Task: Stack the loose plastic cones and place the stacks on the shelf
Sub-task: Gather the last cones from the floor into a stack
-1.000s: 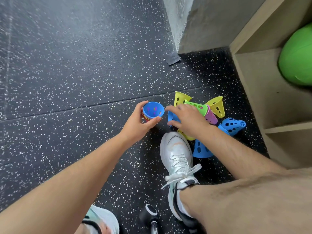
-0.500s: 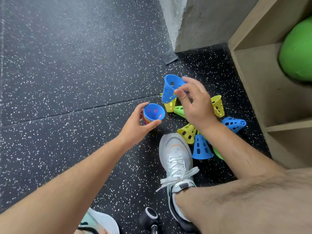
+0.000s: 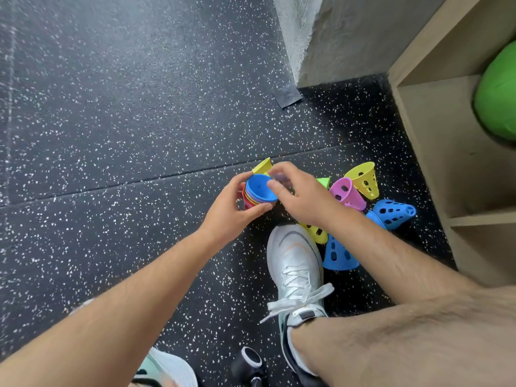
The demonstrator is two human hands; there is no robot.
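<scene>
Holding a nested stack of cones (image 3: 252, 198) just above the speckled floor (image 3: 111, 135) at the middle of the frame, the left hand (image 3: 237, 210) has its grip curled round the stack's side. The right hand (image 3: 304, 196), fingers blurred, has its grip pinched on the rim of the top blue cone (image 3: 258, 188) seated in that stack. To the right of the hands the loose ones lie scattered beside a white shoe (image 3: 296, 261): a pink cone (image 3: 346, 192), a yellow cone (image 3: 364, 180) and two blue cones (image 3: 395, 213), all near the wooden shelf (image 3: 446, 135) at the right edge, which holds a green ball (image 3: 497, 93).
</scene>
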